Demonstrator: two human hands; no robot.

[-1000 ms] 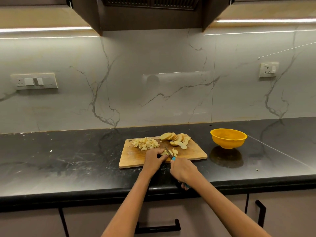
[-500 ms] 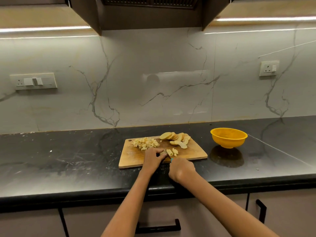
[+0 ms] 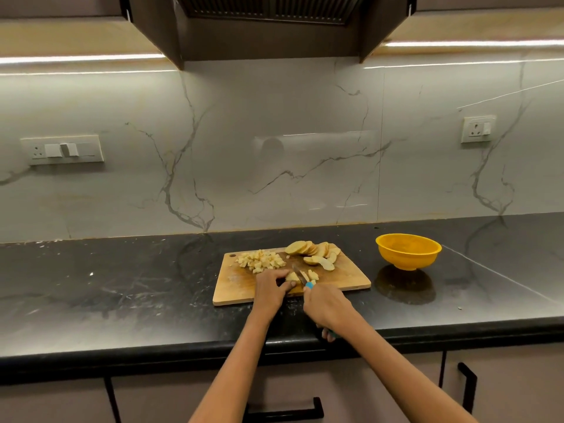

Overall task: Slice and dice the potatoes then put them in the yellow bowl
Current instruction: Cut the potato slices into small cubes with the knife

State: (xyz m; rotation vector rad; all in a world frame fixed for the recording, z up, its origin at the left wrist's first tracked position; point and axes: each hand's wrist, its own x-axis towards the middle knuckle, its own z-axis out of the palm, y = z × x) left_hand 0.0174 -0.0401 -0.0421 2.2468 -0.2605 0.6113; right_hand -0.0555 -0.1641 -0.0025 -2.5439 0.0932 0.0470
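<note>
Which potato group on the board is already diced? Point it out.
The pile of small cubes at the cutting board's far left corner. The fanned slices at the far right are still whole rounds.

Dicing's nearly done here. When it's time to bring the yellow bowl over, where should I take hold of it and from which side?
Take the yellow bowl by its near-left rim, thumb inside and fingers outside. It stands upright and open on the counter, right of the cutting board, and narrows to a small foot, so the wide rim is probably the surest hold. The left hand steadies potato and the right hand grips the knife.
</note>
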